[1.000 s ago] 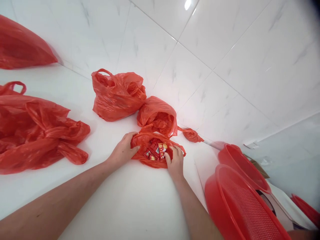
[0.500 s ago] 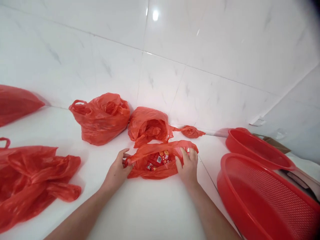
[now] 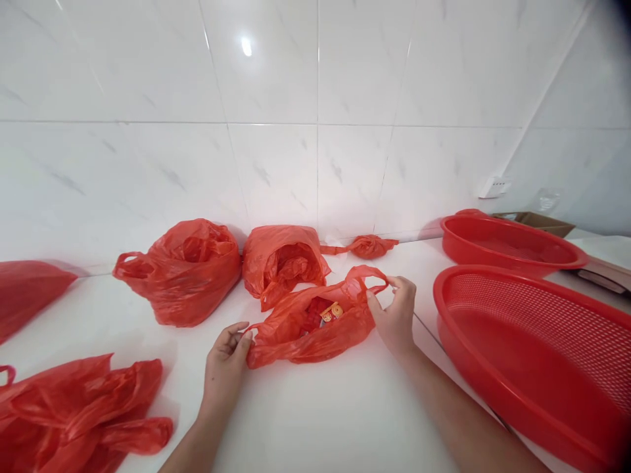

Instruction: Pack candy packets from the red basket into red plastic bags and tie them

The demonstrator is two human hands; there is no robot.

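In front of me on the white table lies a thin red plastic bag (image 3: 315,348), its mouth spread open. Small red printed packets (image 3: 331,314) with yellow designs show inside. My left hand (image 3: 227,355) pinches the bag's left handle between thumb and fingers. On the other side, my right hand (image 3: 397,312) grips the right handle, which forms a loop by the fingertips. Just behind stands another red plastic bag (image 3: 280,253) with its crumpled opening facing me, close to the one I hold.
A full red bag (image 3: 192,282) stands by the tiled wall, and crumpled red bags (image 3: 83,414) lie at left. At right are a red perforated basket (image 3: 493,368) and a red basin (image 3: 513,246). A small twisted red bag (image 3: 372,246) rests against the wall.
My hands have moved to the bag's handles and now pull them outward. The right handle is lifted into a loop, and fewer packets show. My view has tilted up and levelled.
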